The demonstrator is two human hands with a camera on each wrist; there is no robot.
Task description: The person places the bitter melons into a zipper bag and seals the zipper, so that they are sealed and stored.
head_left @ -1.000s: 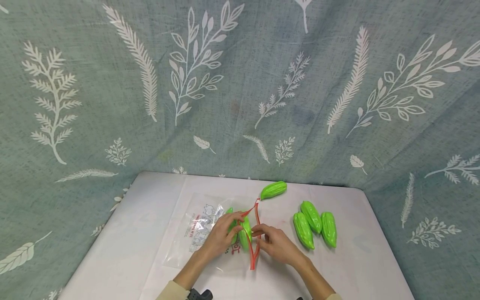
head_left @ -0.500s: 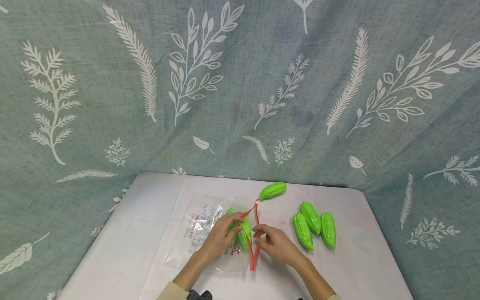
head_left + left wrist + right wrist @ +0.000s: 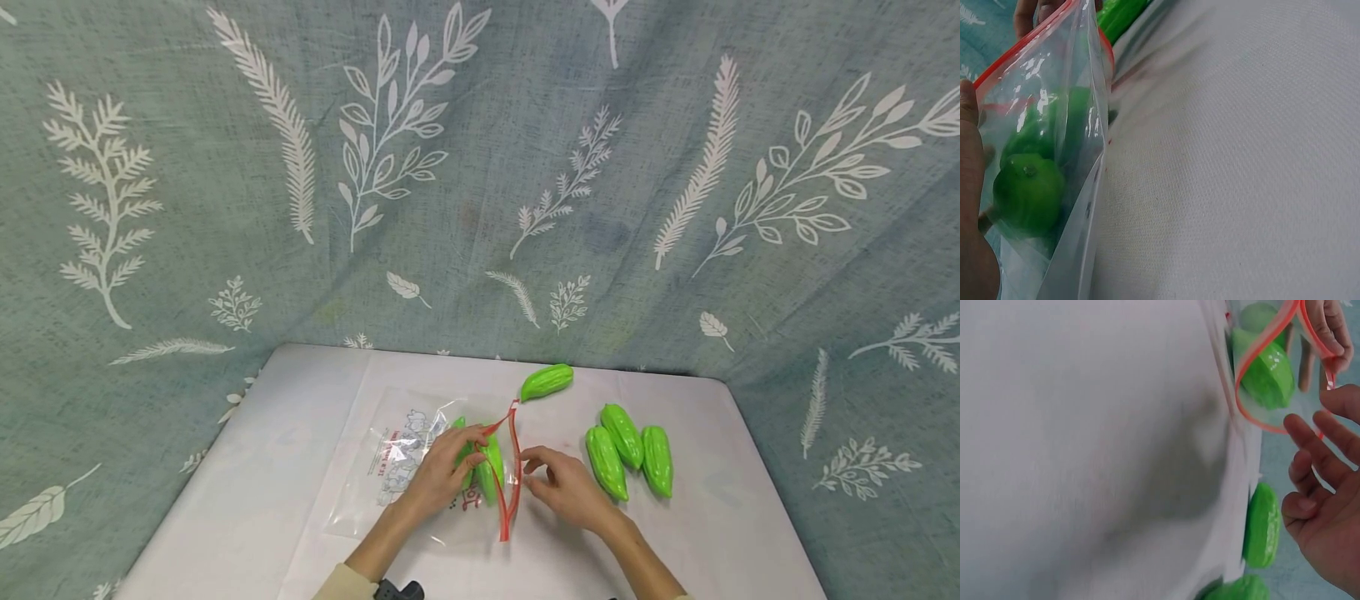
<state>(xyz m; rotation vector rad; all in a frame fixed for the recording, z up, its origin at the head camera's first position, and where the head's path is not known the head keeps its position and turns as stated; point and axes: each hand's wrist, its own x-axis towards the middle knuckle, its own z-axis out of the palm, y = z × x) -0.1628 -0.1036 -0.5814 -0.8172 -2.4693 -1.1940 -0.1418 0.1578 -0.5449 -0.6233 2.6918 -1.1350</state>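
A clear plastic zip bag (image 3: 360, 500) with a red zip edge (image 3: 517, 442) and printed drawings lies on the table. Two green ribbed gourds (image 3: 490, 473) are inside it near the mouth, one partly behind my left hand (image 3: 442, 467). That hand pinches the upper red edge and holds the mouth apart. My right hand (image 3: 564, 483) is just right of the mouth, its fingers loosely bent with nothing between them. In the right wrist view, the fingertips (image 3: 1293, 423) are close to the red rim; whether they touch it I cannot tell.
Behind the bag's mouth lies one loose gourd (image 3: 547, 381). Right of my right hand, three more sit together, among them a right-hand gourd (image 3: 657, 461). The white table (image 3: 712, 533) ends at a patterned green-grey cloth (image 3: 465, 250) behind and at the sides.
My right hand has drawn back a little to the right, away from the bag's mouth. My left hand, the bag and the gourds stay in place.
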